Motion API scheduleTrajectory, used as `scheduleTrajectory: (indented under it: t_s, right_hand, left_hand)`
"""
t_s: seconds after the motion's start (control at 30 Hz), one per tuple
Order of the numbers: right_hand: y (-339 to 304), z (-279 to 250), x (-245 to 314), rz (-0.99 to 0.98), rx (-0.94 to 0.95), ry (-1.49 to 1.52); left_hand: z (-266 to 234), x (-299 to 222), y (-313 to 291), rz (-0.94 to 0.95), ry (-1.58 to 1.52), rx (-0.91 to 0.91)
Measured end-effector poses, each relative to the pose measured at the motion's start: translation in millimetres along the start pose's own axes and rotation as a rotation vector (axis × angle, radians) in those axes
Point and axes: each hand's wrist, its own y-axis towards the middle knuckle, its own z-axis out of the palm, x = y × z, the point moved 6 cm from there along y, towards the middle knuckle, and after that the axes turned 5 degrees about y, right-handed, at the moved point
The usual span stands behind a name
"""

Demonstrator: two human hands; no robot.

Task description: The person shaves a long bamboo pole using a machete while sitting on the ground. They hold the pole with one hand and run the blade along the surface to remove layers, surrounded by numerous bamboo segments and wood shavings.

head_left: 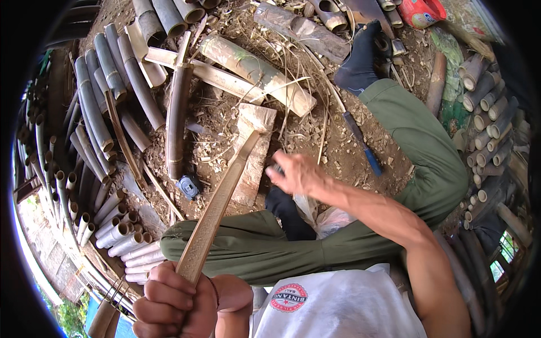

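Observation:
My left hand point(173, 302), at the lower left, is closed around the near end of a long split bamboo strip point(215, 205). The strip slants up and away from me, its far end over a pale wooden block point(248, 177) on the ground. Just right of the block hovers my right hand point(298, 172), slightly blurred. Its fingers are curled around a small dark thing, mostly hidden, whose kind I cannot make out. The right hand is apart from the strip.
Cut bamboo tubes point(138, 84) and split pieces lie at the far left, with stacks point(490, 121) along the right. A blue-handled tool point(363, 143) lies near my leg point(417, 135). A blue-grey tape measure point(188, 187) sits left of the strip. Shavings cover the dirt; a red container point(420, 13) stands far right.

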Motion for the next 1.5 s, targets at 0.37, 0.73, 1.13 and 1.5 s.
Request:
scheduleTrajectory:
  t_s: [0.37, 0.73, 1.13, 1.5]
  right_hand:
    - [-5.5, -15.9, 54.9, -0.362, -0.198, -0.008]
    - [18.9, 9.6, -76.8, 0.643, 0.096, 0.163]
    - [25.4, 14.4, -40.4, 0.101, -0.207, 0.053]
    - [23.4, 0.2, -40.4, 0.299, -0.145, 0.087]
  left_hand:
    - [2.5, 3.2, -11.4, 0.066, -0.083, 0.157]
    - [-40.3, 72.3, 8.0, -0.308, 0.182, -0.736]
    - [-164.2, 112.5, -9.1, -0.313, 0.241, -0.781]
    - [-161.7, 95.8, -3.3, -0.248, 0.180, -0.718]
